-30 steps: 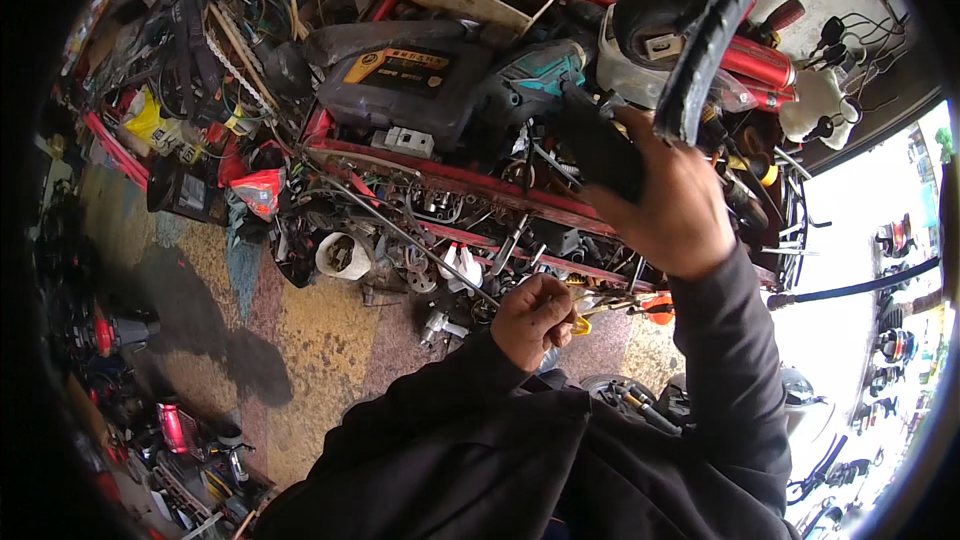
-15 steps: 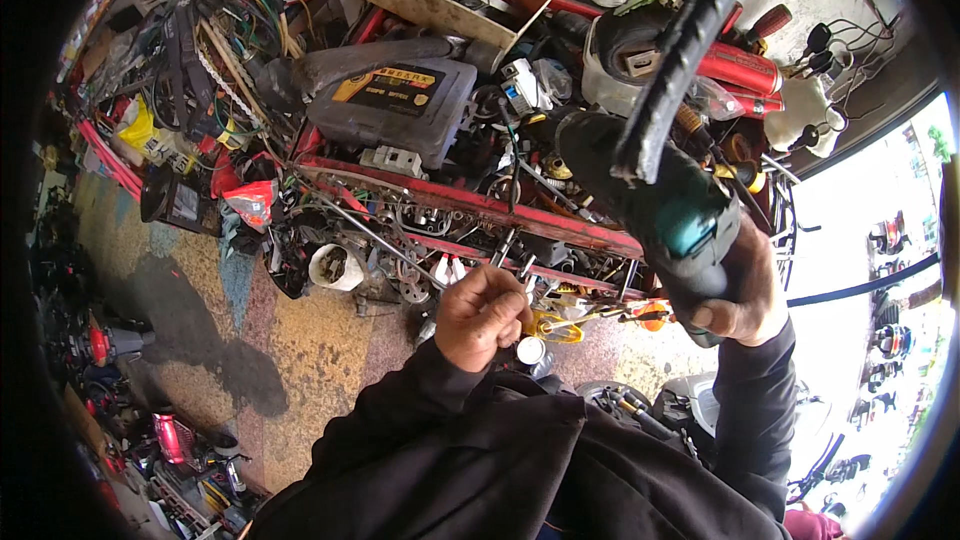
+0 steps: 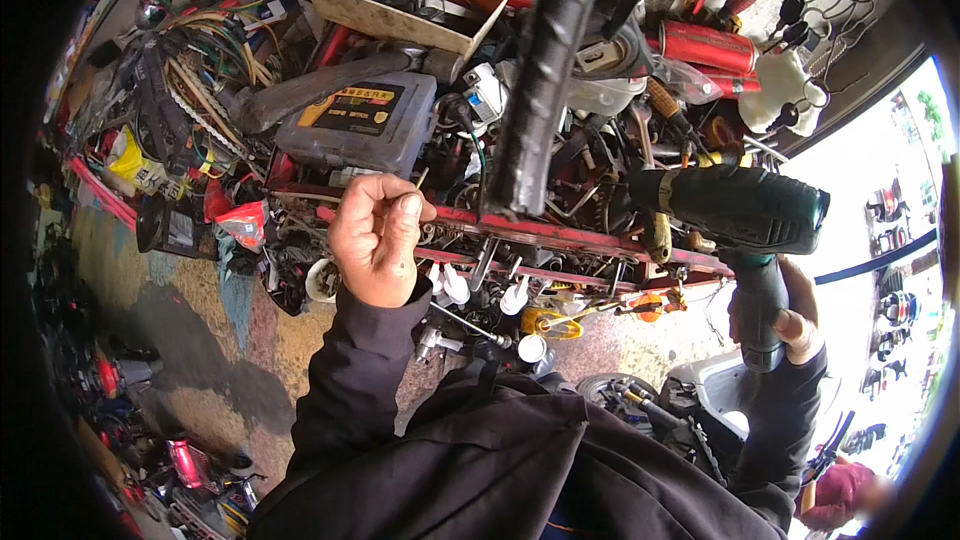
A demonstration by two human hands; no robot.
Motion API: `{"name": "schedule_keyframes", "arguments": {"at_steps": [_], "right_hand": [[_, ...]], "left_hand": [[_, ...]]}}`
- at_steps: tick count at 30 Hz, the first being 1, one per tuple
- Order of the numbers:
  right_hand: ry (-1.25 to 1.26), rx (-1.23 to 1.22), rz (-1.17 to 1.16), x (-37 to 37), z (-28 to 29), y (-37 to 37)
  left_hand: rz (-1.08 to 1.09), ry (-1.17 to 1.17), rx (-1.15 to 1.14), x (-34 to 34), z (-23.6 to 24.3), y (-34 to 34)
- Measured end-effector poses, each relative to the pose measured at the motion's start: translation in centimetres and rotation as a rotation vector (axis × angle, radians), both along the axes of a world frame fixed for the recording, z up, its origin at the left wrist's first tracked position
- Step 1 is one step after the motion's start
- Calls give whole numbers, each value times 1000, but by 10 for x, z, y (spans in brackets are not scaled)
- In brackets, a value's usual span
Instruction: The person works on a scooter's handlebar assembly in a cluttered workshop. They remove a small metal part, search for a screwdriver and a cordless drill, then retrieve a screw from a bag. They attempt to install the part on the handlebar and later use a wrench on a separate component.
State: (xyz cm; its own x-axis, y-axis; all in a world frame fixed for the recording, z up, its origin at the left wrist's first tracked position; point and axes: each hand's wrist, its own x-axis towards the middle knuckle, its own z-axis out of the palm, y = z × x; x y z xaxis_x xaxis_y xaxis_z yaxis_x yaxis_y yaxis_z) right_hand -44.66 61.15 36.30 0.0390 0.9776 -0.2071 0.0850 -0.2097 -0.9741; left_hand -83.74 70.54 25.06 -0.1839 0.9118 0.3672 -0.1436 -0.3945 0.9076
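My left hand [image 3: 375, 245], raised at centre-left, pinches a short, thin metal piece, apparently a bit [image 3: 423, 178], between thumb and fingers. My right hand [image 3: 798, 308] grips the handle of a dark green cordless drill [image 3: 745, 205], whose nose points left over the cluttered red tool rack [image 3: 560, 232]. I cannot tell whether anything is fitted in its chuck. A thick, dark bar with a ridged surface [image 3: 555, 60] crosses the view from the top, its lower end between my hands. A grey plastic case [image 3: 355, 125] lies just above my left hand.
A wooden box of metal parts [image 3: 480, 20], cable bundles [image 3: 190, 70] and red cans [image 3: 708, 48] crowd the bench. Small tools litter the floor below. A machine [image 3: 710, 390] stands by my right arm. Another person in maroon [image 3: 835, 490] is at the lower right, by the bright doorway.
My right hand has drawn the drill out of the clutter and turned it nose-left. My left hand has risen leftward. The view has shifted, and the person in maroon shows more.
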Motion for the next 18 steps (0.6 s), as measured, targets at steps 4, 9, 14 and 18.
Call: {"name": "schedule_keyframes", "arguments": {"at_steps": [4,9,14,18], "right_hand": [[150,116,-15,3,-20,-7],[276,75,114,-18,-36,7],[223,41,197,-47,-55,27],[303,37,90,-41,-62,23]], "left_hand": [[4,52,30,2,-3,12],[50,154,166,12,-10,33],[76,79,160,20,-11,42],[10,-182,27,18,-14,42]]}}
